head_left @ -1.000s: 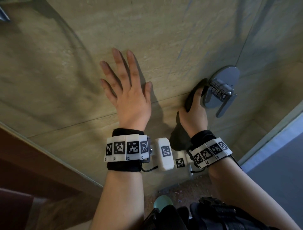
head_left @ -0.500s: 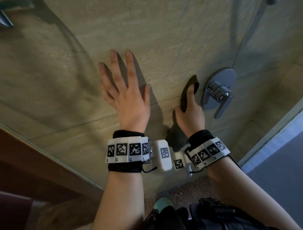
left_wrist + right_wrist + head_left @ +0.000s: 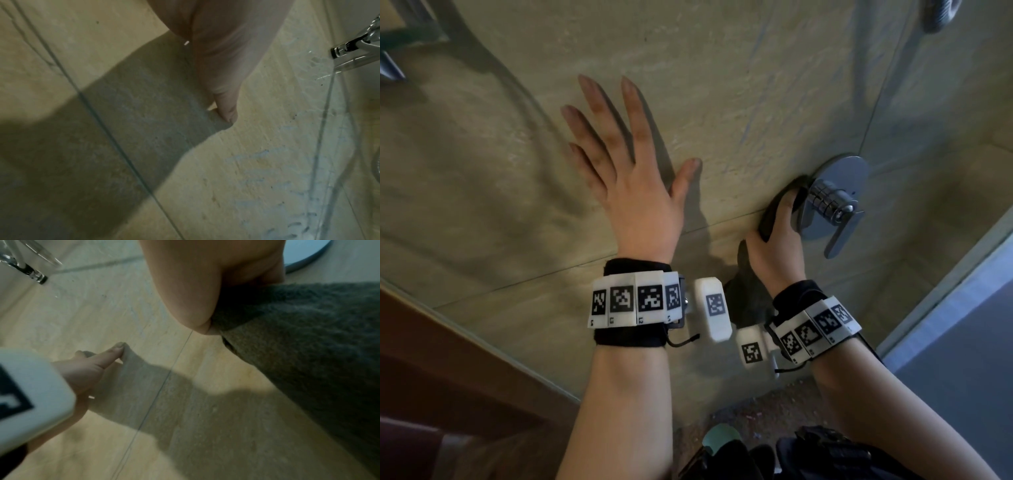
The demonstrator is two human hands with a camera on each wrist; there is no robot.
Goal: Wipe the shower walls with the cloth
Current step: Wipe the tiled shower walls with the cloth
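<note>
1. Cloth (image 3: 774, 219), dark grey and fuzzy, is bunched in the right hand (image 3: 777, 246), whose fingers curl round it and press it against the shower wall (image 3: 722, 85) at the left edge of the round metal valve plate (image 3: 849, 171).
2. One loose end of the cloth hangs down past the right wrist, dark against the tile; the right wrist view shows its nubbly weave close up, filling the right side of the picture.
3. The left hand (image 3: 633, 192) lies flat on the wall to the left of the cloth, fingers straight and spread, thumb out to the right, holding nothing.
4. In the left wrist view the thumb tip touches the tile and throws a broad shadow across a grout line (image 3: 115, 139).
5. The lever handle (image 3: 839, 236) sticks out from the valve plate, pointing down, just right of the right hand's fingertips.
6. The wall is beige stone-look tile with pale bluish streaks on it.
7. Both wrists wear black bands (image 3: 633, 298) with white blocks printed in black square codes.
8. A glass panel edge (image 3: 945, 284) runs along the right, with a grey-blue floor beyond it.
</note>
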